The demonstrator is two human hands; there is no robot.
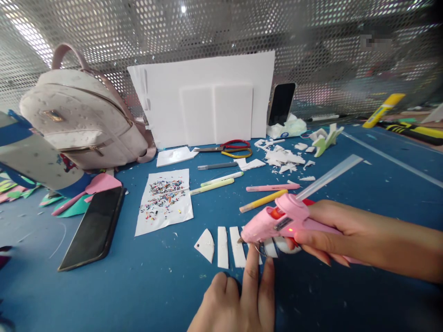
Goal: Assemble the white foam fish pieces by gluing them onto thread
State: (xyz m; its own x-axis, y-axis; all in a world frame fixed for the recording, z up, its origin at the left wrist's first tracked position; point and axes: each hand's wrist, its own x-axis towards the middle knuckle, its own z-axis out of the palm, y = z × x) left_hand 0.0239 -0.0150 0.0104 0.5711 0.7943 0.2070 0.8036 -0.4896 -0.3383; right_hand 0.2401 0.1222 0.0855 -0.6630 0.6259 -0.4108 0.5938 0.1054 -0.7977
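My right hand (330, 235) is wrapped round a pink hot glue gun (268, 221); a small orange light glows on its side. A long clear glue stick (330, 176) juts out of its back. The nozzle points down at a white foam strip (236, 249). My left hand (238, 299) has two fingers stretched forward, their tips at the white pieces below the gun, while its other fingers are bent. To the left lie another white strip (223, 248) and a fan-shaped white piece (206, 246) with a dark dot. Further white pieces (271, 248) are partly hidden by the gun and hands.
Behind lie a paper with colourful bits (164, 203), several markers (212, 186), red-and-yellow scissors (235, 149) and white scraps (284, 157). A phone (93, 228), a backpack (86, 120) and a cup (38, 152) occupy the left. A white board (162, 101) stands against the perforated metal panel (214, 27).
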